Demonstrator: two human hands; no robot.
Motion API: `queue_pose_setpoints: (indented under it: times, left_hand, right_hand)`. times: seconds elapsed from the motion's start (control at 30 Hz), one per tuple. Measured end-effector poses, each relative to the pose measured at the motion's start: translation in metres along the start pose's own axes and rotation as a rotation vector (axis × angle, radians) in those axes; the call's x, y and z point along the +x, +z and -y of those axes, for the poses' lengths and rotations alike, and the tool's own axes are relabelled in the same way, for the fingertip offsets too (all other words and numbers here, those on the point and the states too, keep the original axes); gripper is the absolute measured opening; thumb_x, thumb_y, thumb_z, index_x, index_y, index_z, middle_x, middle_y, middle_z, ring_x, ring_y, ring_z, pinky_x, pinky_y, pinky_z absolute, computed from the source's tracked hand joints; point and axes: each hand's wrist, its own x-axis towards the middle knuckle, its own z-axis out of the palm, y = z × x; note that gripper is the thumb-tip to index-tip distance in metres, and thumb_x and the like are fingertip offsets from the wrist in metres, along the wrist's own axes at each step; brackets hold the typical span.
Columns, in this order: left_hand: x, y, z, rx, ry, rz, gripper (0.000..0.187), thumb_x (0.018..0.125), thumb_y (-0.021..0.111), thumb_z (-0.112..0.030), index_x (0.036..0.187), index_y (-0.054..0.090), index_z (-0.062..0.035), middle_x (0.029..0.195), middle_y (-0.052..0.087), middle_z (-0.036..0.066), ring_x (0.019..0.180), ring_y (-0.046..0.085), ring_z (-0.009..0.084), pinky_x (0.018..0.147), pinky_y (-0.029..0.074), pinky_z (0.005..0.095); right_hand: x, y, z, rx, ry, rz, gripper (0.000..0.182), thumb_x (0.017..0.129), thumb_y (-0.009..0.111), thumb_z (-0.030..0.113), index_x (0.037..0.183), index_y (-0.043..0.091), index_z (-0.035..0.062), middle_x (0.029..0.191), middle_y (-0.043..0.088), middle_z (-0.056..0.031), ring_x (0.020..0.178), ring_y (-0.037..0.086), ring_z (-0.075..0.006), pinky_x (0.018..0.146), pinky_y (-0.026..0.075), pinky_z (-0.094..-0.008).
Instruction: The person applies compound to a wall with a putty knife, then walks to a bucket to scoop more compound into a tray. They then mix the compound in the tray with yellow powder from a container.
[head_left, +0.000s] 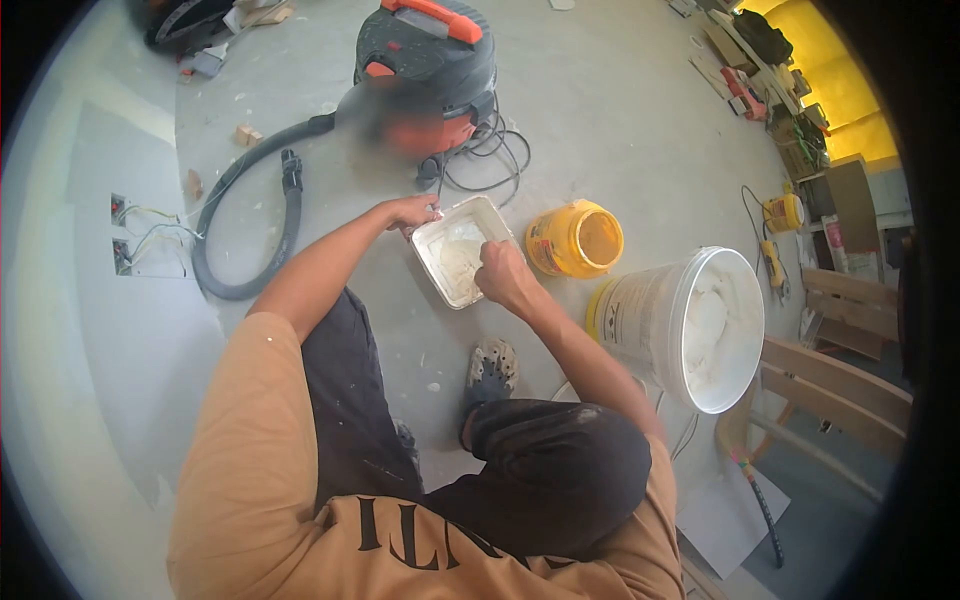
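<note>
A white rectangular tray [463, 219] is in front of me, with whitish wet paste [457, 264] in its bottom. My left hand [410, 214] grips the tray's far left corner, fingers closed on the rim. Over the tray's right side my right hand [503, 276] is closed in a fist. Whatever it holds is hidden by the fingers. Just right of the tray, a yellow tub [556, 242] leans toward me, its mouth smeared. Nearer to my right forearm is a large white bucket [640, 312] holding pale paste [712, 320].
A black and red vacuum cleaner [470, 75] stands ahead, its hose [285, 225] curving left. Wires hang from wall boxes [121, 257] at the left. Wooden boards [840, 385] and a yellow-handled tool [771, 262] lie at the right. My shoe [492, 370] is below the tray.
</note>
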Motion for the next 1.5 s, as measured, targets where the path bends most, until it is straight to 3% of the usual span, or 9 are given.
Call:
queue_pose_setpoints:
  times: [0.2,0.3,0.6,0.73,0.83,0.9,1.07,1.27,1.5]
  left_hand:
    - [0.003,-0.001,0.007,0.012,0.038,-0.020,0.030,0.101,0.056,-0.030,0.123,0.046,-0.0122,0.100,0.061,0.011,0.077,0.065,0.0206,0.057,0.058,0.0400]
    - [0.005,-0.003,0.005,-0.006,0.039,0.009,0.030,0.101,0.057,-0.029,0.123,0.046,-0.0130,0.102,0.061,0.011,0.080,0.065,0.0204,0.060,0.059,0.0411]
    - [0.000,-0.002,0.006,-0.053,0.040,0.033,0.028,0.102,0.056,-0.027,0.124,0.045,-0.0136,0.101,0.064,0.011,0.081,0.065,0.0208,0.060,0.057,0.0400]
    - [0.002,-0.003,0.009,0.000,0.060,0.012,0.029,0.102,0.055,-0.029,0.124,0.046,-0.0139,0.101,0.063,0.011,0.081,0.063,0.0205,0.061,0.056,0.0386]
    - [0.005,-0.007,0.011,0.007,0.070,0.040,0.034,0.101,0.056,-0.031,0.128,0.045,-0.0122,0.111,0.061,0.014,0.090,0.064,0.0241,0.067,0.058,0.0428]
    - [0.004,-0.010,0.011,0.013,0.047,0.065,0.038,0.101,0.056,-0.032,0.131,0.044,-0.0108,0.119,0.060,0.016,0.098,0.065,0.0279,0.072,0.059,0.0471]
    - [-0.001,-0.013,0.014,-0.075,-0.010,0.103,0.041,0.098,0.060,-0.043,0.125,0.048,-0.0161,0.119,0.057,0.006,0.114,0.053,0.0216,0.084,0.053,0.0501]
    - [-0.006,-0.011,0.003,-0.029,-0.027,0.100,0.049,0.098,0.060,-0.043,0.137,0.044,-0.0178,0.132,0.052,0.010,0.123,0.050,0.0256,0.093,0.047,0.0553]
    - [-0.007,-0.012,0.013,-0.077,0.031,0.053,0.044,0.102,0.052,-0.038,0.140,0.042,-0.0170,0.138,0.051,0.010,0.123,0.053,0.0238,0.089,0.050,0.0457]
  right_hand:
    - [-0.032,-0.032,-0.018,0.004,0.016,-0.034,0.033,0.077,0.055,-0.003,0.108,0.065,0.0022,0.096,0.069,-0.0221,0.082,0.067,-0.0386,0.072,0.054,-0.0486]
    - [-0.071,-0.007,-0.042,-0.160,-0.259,-0.095,0.050,0.081,0.055,-0.001,0.129,0.060,0.0088,0.113,0.069,-0.0130,0.087,0.066,-0.0306,0.073,0.055,-0.0396]
    - [-0.156,-0.002,-0.050,-0.372,-0.321,-0.150,0.048,0.079,0.059,0.006,0.127,0.064,0.0116,0.129,0.064,-0.0044,0.089,0.060,-0.0223,0.072,0.053,-0.0330]
    - [-0.165,-0.032,-0.048,-0.355,-0.332,-0.148,0.051,0.079,0.060,0.000,0.129,0.060,0.0100,0.129,0.063,-0.0098,0.087,0.062,-0.0268,0.074,0.054,-0.0349]
    - [-0.162,-0.054,-0.029,-0.135,-0.182,-0.458,0.048,0.077,0.060,-0.009,0.123,0.061,0.0063,0.117,0.064,-0.0139,0.081,0.062,-0.0301,0.070,0.053,-0.0365]
    - [-0.159,-0.073,-0.016,0.175,0.194,-0.733,0.037,0.080,0.059,-0.013,0.114,0.059,0.0020,0.103,0.063,-0.0178,0.078,0.062,-0.0351,0.068,0.051,-0.0390]
    - [-0.130,-0.122,-0.029,0.068,0.323,-0.799,0.026,0.085,0.058,-0.008,0.110,0.055,0.0000,0.097,0.061,-0.0201,0.084,0.063,-0.0399,0.072,0.050,-0.0455]
    - [-0.093,-0.095,-0.067,0.064,0.485,-0.737,0.053,0.086,0.067,0.004,0.135,0.048,0.0065,0.123,0.057,-0.0216,0.099,0.063,-0.0434,0.082,0.053,-0.0489]
    - [-0.288,0.056,-0.036,0.447,0.818,-0.576,0.040,0.084,0.066,0.003,0.124,0.057,0.0034,0.114,0.063,-0.0196,0.095,0.064,-0.0405,0.079,0.053,-0.0452]
